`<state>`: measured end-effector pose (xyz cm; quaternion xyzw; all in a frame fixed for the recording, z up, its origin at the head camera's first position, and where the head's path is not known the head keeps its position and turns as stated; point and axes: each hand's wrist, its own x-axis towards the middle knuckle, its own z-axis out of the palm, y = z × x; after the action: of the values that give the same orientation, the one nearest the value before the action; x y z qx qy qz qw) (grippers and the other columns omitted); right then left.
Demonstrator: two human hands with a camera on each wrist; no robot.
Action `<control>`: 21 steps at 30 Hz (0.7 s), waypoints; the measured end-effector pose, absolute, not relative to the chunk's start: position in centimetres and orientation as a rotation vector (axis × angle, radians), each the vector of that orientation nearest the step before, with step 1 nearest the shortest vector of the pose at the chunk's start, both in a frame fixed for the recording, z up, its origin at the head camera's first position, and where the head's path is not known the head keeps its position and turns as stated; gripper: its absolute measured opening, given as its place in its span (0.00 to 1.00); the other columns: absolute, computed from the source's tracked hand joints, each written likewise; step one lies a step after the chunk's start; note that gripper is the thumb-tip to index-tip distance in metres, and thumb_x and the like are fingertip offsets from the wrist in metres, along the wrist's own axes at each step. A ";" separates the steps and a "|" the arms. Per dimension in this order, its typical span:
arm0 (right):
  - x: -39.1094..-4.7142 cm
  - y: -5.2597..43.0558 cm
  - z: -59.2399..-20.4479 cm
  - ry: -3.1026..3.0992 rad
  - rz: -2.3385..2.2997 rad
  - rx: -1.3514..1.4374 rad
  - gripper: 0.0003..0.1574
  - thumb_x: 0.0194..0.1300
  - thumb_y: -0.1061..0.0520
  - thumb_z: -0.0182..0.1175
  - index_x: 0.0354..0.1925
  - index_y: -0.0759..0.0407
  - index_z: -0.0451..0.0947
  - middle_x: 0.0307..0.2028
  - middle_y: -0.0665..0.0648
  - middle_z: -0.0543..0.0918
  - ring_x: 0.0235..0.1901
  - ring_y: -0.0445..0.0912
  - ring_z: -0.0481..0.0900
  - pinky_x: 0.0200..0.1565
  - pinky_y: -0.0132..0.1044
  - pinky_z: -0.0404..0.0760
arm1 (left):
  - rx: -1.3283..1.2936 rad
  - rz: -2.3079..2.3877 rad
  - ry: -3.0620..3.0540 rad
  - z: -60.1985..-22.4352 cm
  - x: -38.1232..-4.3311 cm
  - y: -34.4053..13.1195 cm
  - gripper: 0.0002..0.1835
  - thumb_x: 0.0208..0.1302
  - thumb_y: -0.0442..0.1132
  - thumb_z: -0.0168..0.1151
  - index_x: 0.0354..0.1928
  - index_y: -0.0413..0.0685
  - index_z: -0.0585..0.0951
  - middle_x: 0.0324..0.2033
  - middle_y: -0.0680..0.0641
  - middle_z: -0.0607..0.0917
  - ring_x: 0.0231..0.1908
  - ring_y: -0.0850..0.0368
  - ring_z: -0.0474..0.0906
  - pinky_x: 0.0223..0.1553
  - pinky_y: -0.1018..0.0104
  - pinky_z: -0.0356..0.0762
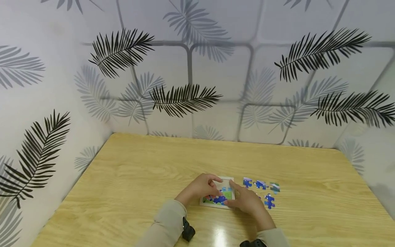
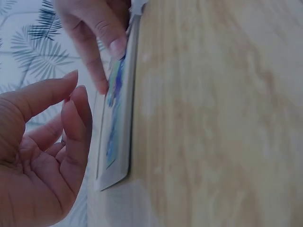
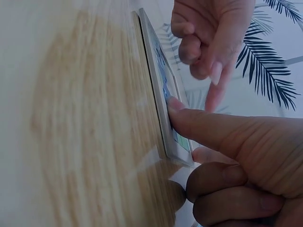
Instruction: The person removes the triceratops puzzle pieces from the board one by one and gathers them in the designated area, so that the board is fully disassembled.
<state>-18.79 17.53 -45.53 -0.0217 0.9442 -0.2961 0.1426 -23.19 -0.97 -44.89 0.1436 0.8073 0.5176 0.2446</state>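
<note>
A jigsaw puzzle tray [image 1: 202,205] with a pale frame lies on the table, partly filled with green, blue and purple pieces [image 1: 220,199]. My left hand [image 1: 202,185] hovers over its left side. Its thumb and forefinger are loosely bent, with nothing visible between the fingertips in the left wrist view. From the right, my right hand [image 1: 247,200] reaches over the tray, thumb and forefinger spread. The thumb [image 3: 203,125] presses on the picture close to the near edge, while the forefinger reaches toward the far side. Its other fingers are curled beside the tray.
Several loose puzzle pieces [image 1: 260,184] lie right of the tray, one of them partly covered by my right hand. A separate blue piece [image 1: 269,201] sits nearest the front. Behind the wooden table [image 1: 139,164] stands a leaf-patterned wall [image 1: 216,72].
</note>
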 end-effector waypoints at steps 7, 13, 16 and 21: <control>-18.8 17.4 -45.5 2.718 -0.860 -0.037 0.51 0.52 0.45 0.71 0.69 0.55 0.61 0.59 0.71 0.72 0.55 0.69 0.70 0.48 0.62 0.71 | 0.281 1.438 2.230 -46.0 -22.6 0.1 0.09 0.57 0.32 0.66 0.40 0.37 0.82 0.18 0.48 0.81 0.18 0.61 0.75 0.20 0.72 0.74; -18.7 17.6 -45.6 2.721 -0.887 -0.050 0.51 0.52 0.45 0.70 0.70 0.55 0.60 0.59 0.70 0.71 0.56 0.69 0.69 0.50 0.62 0.70 | 0.229 1.474 2.234 -46.5 -22.5 0.4 0.02 0.57 0.31 0.65 0.32 0.40 0.83 0.17 0.49 0.80 0.17 0.63 0.75 0.19 0.75 0.72; -18.8 17.6 -45.6 2.717 -0.899 -0.044 0.51 0.53 0.45 0.70 0.70 0.55 0.60 0.60 0.71 0.70 0.57 0.69 0.68 0.51 0.63 0.68 | 0.204 1.498 2.219 -46.4 -22.4 0.5 0.02 0.58 0.31 0.65 0.32 0.40 0.83 0.18 0.49 0.81 0.17 0.63 0.75 0.19 0.75 0.71; -18.8 17.5 -45.7 2.698 -0.918 -0.020 0.52 0.52 0.45 0.71 0.70 0.55 0.60 0.60 0.72 0.69 0.58 0.70 0.66 0.51 0.63 0.68 | 0.140 1.545 2.216 -46.4 -22.3 0.4 0.03 0.59 0.31 0.64 0.34 0.39 0.85 0.19 0.49 0.82 0.19 0.63 0.75 0.20 0.75 0.72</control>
<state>-18.75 17.48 -45.71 -0.0070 0.9367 -0.3187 0.1450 -22.27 0.43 -46.37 0.0505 0.7997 0.5577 0.2166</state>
